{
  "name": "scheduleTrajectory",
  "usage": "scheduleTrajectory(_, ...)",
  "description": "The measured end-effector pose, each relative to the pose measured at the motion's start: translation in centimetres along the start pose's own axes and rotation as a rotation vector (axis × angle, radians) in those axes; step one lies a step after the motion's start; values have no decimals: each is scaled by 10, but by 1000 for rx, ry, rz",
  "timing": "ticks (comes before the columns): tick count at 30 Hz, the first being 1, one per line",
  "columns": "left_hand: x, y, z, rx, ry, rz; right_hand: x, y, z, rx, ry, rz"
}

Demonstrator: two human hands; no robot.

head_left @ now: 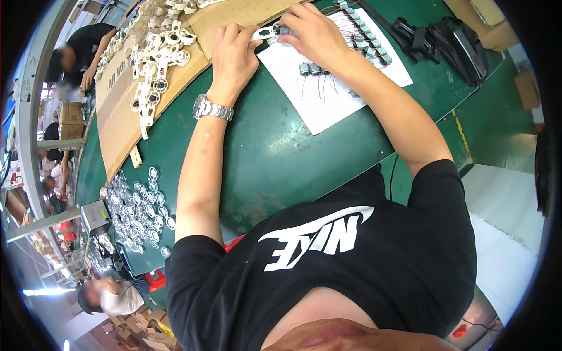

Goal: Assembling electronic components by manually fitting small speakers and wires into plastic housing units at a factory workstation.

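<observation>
At the far middle of the table my two hands meet over a small white plastic part (263,34) with a rounded end. My left hand (233,61), below a steel wristwatch (213,109), is closed, its fingertips pinching the part's left end. From the other side my right hand (317,36) is closed around a small grey motor (285,31) at the part's right end. Fingers partly hide how the motor and the part meet. Beneath my right forearm lies a white sheet (319,117) bearing rows of grey motors (366,38) with thin wires.
To the left, cardboard (117,128) carries a heap of white plastic parts (158,64). Many shiny ringed pieces (137,210) cover the green table's (275,158) near left corner. A black bag (459,47) lies at the far right. Other people work beyond the left edge.
</observation>
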State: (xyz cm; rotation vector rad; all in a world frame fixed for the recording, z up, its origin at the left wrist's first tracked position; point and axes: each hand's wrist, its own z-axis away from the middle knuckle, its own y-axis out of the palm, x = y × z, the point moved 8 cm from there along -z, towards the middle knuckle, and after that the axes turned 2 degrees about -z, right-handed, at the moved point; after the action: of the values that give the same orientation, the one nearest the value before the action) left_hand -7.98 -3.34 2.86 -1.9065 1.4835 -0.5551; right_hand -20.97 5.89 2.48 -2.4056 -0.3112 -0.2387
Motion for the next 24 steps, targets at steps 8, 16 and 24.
scheduleTrajectory(8,4,0,3,-3,73,-40,-14,21,-1,243,143,-89)
scheduleTrajectory(16,-18,-13,-5,-12,94,-56,2,14,-4,269,102,-29)
scheduleTrajectory(24,-11,-16,-3,-55,49,23,-8,13,-6,153,136,-278)
